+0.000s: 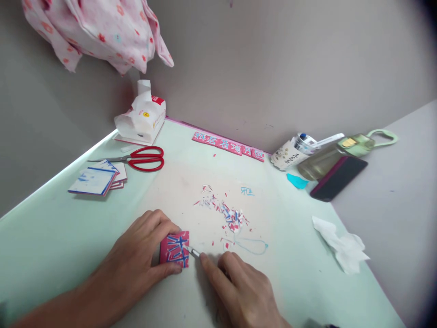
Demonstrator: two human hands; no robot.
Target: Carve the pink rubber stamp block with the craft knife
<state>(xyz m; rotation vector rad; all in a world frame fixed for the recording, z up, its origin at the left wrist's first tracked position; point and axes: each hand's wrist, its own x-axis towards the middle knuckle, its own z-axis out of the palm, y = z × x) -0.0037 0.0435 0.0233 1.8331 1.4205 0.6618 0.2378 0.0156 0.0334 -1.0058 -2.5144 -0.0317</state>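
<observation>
Near the front of the table lies a small pink block [175, 249] with blue strokes carved in relief on its face. My left hand [146, 248] grips it from the left, thumb along the near edge and fingers along the far edge. A craft knife [194, 251] is pinched in my right hand [241, 287], its blade tip touching the block's right part. Most of the knife's handle is hidden by my fingers. Red, white and blue shavings [235, 221] lie in a heap beyond the block. A blue character [247, 191] is drawn on the tabletop behind them.
Red-handled scissors [146, 158] and stacked square blocks [92, 181] lie at left, before a tissue pack [145, 120]. Carved pink strips [227, 146] line the back edge. At right are a pen cup [290, 152], bottle [322, 159], phone [337, 178] and crumpled tissue [341, 246].
</observation>
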